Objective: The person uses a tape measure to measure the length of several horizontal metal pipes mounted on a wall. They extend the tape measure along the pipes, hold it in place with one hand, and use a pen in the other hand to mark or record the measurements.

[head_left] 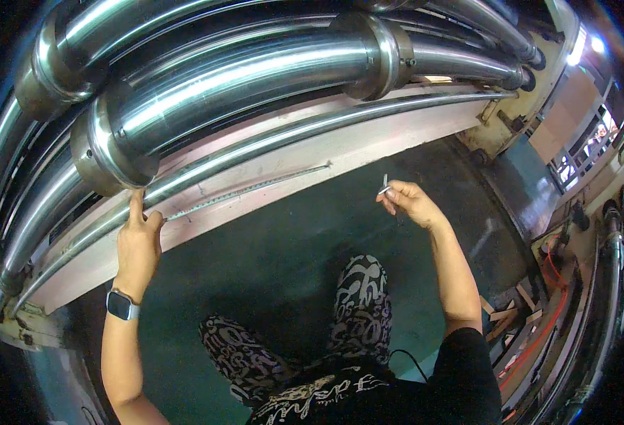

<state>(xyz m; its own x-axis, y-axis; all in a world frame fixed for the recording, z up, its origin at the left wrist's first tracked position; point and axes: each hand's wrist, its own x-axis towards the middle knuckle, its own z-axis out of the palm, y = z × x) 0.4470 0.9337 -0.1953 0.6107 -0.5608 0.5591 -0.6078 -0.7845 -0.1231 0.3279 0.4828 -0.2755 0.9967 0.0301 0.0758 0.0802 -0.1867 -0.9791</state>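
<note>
My left hand (140, 237) is at the pale beam, its index finger stretched up against the lower edge of a steel collar (106, 152). Its other fingers are curled at the near end of a graduated measuring tape (244, 191), which runs rightward along the beam's face. Whether a tape case sits inside that hand is hidden. Out over the floor, apart from the beam, my right hand (409, 202) pinches a small silvery metal piece (385, 185) with a short upright part; its exact kind is too small to make out.
Several shiny steel rollers (248, 88) with collars span the top, above a thin steel rod (276, 131) and the pale beam (397, 145). A machine end frame (496, 120) stands far right. Wood scraps (514, 315) and a red cable (556, 304) lie at lower right.
</note>
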